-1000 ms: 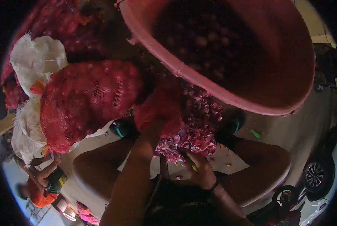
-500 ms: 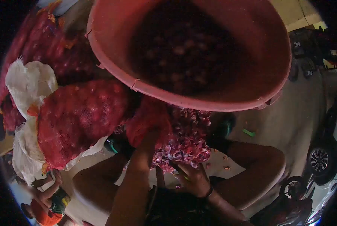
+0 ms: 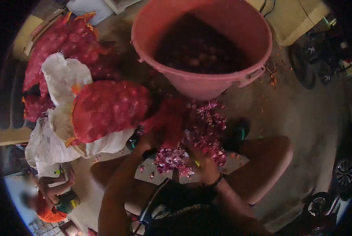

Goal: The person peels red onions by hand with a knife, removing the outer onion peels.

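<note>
My left hand is at the edge of a loose red mesh bag, its fingers lost in shadow and netting. A pile of purple-red onion skins lies between my legs. Low over the front of that pile, my right hand is closed around something with a small yellow-green part, too blurred to name. A large pink tub, with dark round bulbs inside, stands beyond the pile. Left of my left hand, a full red mesh sack rests on white sacking.
More red mesh sacks are stacked at the back left. A person in orange sits at the lower left. Cardboard stands at the back right. Wheels, one of them a car wheel, are along the right side.
The view has shifted, so the tub appears smaller and higher, and my shirt shows more. My left hand is now beside the mesh bag's near edge; my right hand is nearer the pile.
</note>
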The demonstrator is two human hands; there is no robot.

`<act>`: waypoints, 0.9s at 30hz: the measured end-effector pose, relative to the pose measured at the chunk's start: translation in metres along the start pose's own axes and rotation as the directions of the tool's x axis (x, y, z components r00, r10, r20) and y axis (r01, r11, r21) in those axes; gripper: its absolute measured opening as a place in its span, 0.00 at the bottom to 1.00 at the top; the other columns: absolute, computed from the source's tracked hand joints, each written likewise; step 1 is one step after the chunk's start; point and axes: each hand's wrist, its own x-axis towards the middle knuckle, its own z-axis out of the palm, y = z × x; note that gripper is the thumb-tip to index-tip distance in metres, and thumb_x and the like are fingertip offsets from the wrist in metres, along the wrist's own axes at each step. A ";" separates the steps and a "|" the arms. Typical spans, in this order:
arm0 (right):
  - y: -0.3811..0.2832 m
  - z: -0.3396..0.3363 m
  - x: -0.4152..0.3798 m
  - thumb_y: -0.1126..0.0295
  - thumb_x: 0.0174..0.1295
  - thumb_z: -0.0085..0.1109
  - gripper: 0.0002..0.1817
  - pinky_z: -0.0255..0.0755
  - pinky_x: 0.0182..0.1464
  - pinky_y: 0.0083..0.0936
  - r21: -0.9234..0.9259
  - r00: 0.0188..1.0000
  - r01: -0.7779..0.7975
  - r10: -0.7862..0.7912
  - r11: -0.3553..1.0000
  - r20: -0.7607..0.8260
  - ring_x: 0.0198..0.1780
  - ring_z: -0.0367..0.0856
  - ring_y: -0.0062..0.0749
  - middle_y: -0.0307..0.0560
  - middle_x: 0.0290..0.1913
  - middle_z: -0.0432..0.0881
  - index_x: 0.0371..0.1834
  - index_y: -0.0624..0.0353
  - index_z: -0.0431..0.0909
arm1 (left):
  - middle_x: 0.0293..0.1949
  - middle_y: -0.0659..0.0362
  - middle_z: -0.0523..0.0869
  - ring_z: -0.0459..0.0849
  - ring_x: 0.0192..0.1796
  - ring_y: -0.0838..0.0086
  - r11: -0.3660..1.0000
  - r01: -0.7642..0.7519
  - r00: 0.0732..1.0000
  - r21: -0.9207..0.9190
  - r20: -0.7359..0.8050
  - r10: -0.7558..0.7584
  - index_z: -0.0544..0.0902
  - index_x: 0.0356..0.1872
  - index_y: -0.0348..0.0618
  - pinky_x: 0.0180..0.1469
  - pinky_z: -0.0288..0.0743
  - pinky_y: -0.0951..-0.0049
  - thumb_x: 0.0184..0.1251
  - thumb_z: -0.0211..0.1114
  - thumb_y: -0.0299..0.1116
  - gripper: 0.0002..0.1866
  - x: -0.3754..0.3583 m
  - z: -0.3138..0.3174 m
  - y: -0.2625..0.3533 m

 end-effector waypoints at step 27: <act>-0.041 0.002 -0.071 0.61 0.70 0.58 0.32 0.75 0.49 0.30 0.167 0.950 0.299 -0.277 0.940 -0.140 0.45 0.83 0.36 0.47 0.48 0.83 0.73 0.62 0.61 | 0.57 0.57 0.79 0.78 0.60 0.69 0.132 -0.367 0.926 -0.921 -0.347 0.148 0.71 0.61 0.44 0.62 0.75 0.63 0.63 0.66 0.20 0.25 -0.160 0.060 0.187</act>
